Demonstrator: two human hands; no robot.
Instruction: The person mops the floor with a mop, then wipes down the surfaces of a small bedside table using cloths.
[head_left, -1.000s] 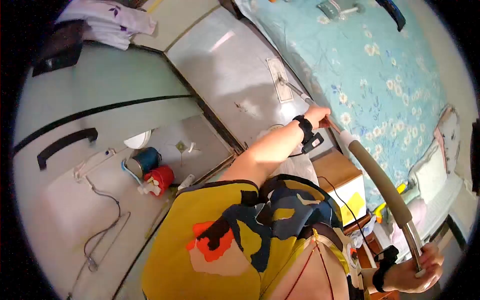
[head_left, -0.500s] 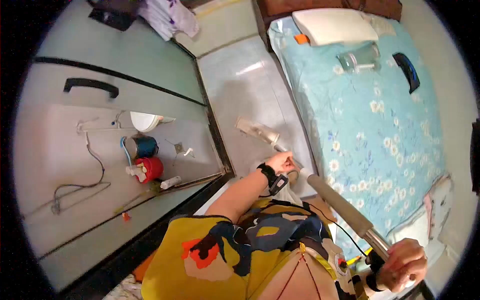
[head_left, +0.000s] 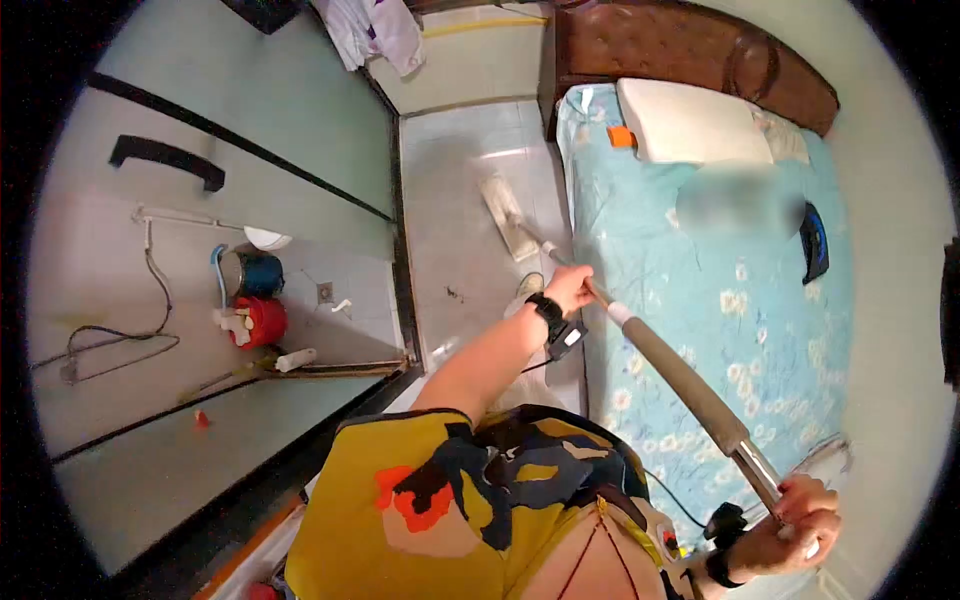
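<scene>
A flat mop runs diagonally across the view. Its pale rectangular head [head_left: 508, 218] lies on the tiled floor between the glass partition and the bed. My left hand [head_left: 570, 288] is closed round the thin lower part of the pole, just above the head. Toward the upper end, the mop handle [head_left: 685, 385] has a thick brown-grey grip section followed by shiny metal. My right hand [head_left: 795, 528] is wrapped round the handle's top end at the lower right. Both wrists wear black bands, and a small device sits at the left wrist.
The bed [head_left: 690, 270], with a blue floral sheet, a white pillow [head_left: 695, 122] and a black curved object [head_left: 814, 243], borders the floor on the right. Left, a glass door with a black handle [head_left: 168, 160] fronts a bathroom holding a red bucket [head_left: 262, 322]. One shoe [head_left: 530, 287] shows below.
The mop head has shifted up and slightly forward across the floor and turned to a steeper angle. Both hands keep their hold on the pole while the view has moved.
</scene>
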